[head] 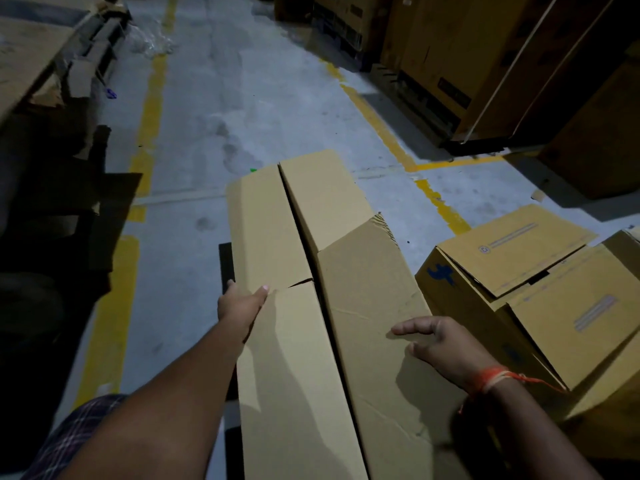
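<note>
Brown cardboard carton (363, 289), long and creased

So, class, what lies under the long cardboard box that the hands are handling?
A dark strip shows beneath the long cardboard box by the left hand; the cardboard hides everything else under it.

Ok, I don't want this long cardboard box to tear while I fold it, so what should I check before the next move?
1. Left hand grips the left edge of the long brown cardboard box: ok.
2. Right hand has a hold on the right panel: not ok, its fingers are spread open.
3. Left panel unbroken: not ok, a slit opens beside the left hand.
4. Room on the right: not ok, brown printed cartons stand close beside.
5. What lies under the box: cannot tell, hidden.
</note>
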Available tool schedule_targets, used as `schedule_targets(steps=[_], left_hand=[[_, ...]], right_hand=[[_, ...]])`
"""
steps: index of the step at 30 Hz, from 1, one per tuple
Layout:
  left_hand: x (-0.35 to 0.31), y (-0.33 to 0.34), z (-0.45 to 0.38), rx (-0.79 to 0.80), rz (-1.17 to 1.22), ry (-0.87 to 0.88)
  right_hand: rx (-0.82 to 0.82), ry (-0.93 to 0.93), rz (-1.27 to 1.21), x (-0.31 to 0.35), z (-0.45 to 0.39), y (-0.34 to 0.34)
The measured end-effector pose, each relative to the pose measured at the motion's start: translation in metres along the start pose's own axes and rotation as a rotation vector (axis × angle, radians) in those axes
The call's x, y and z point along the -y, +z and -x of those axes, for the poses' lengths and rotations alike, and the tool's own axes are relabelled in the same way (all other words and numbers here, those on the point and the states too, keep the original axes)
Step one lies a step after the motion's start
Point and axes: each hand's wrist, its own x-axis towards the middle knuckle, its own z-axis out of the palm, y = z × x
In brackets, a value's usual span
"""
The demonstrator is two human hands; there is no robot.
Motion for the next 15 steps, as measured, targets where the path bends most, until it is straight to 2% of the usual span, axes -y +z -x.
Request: schedule_targets(steps=[3, 10, 15], left_hand=[[-0.008, -0.006, -0.002, 0.077, 0.324, 0.0], [-0.042, -0.021, 0.0, 0.194, 0.369, 0.15], [-0.07, -0.025, 0.011, 0.361, 0.337, 0.228]], right_hand=[[0.011, 0.003, 0.002, 0.002, 0.0, 0.0], [0.037, 0.028, 0.006, 0.009, 0.0, -0.002], [0.048, -0.146, -0.017, 0.035, 0.014, 0.004]])
